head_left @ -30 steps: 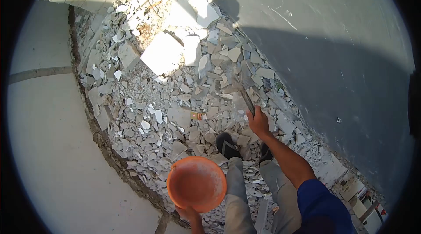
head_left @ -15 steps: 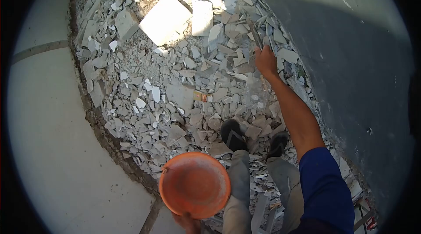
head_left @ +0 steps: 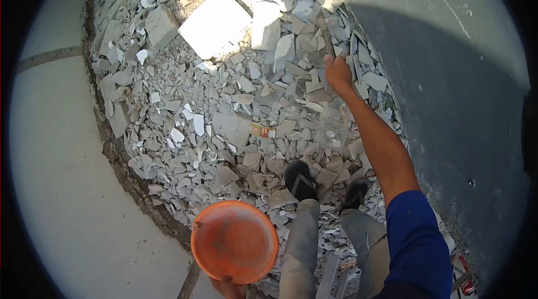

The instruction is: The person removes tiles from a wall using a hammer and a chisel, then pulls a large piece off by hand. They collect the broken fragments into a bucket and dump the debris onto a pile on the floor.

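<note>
An orange plastic basin (head_left: 234,243) with a dusty inside hangs low in front of me, tilted toward the camera, with nothing in it. My left hand (head_left: 228,288) is closed on its lower rim, the fingers partly hidden. Stretched forward over the broken tile rubble (head_left: 224,148), my right hand (head_left: 339,75) is wrapped round the handle of a long, narrow tool (head_left: 327,40). Its far end sits among tile shards, and I cannot make out its head.
Large pale slabs (head_left: 216,23) lie in sunlight ahead. A small yellow-and-red packet (head_left: 262,130) rests on the rubble. My sandalled feet (head_left: 301,180) stand on loose pieces. A grey wall (head_left: 448,75) rises at right; pale paving (head_left: 61,159) borders the left.
The basin has moved a little left and down with my left hand. My right hand and its tool have shifted slightly, and the view has moved a little.
</note>
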`<state>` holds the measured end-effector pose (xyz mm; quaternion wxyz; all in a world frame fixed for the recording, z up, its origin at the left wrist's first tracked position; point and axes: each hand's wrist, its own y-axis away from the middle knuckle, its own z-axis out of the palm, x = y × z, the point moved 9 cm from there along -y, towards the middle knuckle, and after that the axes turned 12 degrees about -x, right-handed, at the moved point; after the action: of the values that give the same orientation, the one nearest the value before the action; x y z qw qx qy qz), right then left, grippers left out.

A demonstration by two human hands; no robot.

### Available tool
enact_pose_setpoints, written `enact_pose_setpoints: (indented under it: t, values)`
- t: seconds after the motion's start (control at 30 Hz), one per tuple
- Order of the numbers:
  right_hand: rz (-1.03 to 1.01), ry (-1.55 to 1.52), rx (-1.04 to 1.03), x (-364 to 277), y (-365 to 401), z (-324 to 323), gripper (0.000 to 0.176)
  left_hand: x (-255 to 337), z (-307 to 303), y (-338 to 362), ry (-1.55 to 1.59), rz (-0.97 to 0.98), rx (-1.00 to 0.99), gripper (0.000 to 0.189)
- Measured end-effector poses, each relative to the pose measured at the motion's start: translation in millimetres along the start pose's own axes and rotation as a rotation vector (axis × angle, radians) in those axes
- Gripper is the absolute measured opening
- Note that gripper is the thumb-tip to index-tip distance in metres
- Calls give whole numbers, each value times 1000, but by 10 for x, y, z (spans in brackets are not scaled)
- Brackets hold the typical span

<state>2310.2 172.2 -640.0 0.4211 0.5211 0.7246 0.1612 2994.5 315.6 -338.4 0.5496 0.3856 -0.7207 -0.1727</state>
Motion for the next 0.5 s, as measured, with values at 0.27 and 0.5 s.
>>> enact_pose_setpoints:
  t: [0.27,0.5]
  values:
    - [69,54,14,560,-828,578,47,45,-72,-57,-32,32,-17,72]
    - [-146,-84,257,131,275,13,48,-120,-250,-42,-18,7,-2,72]
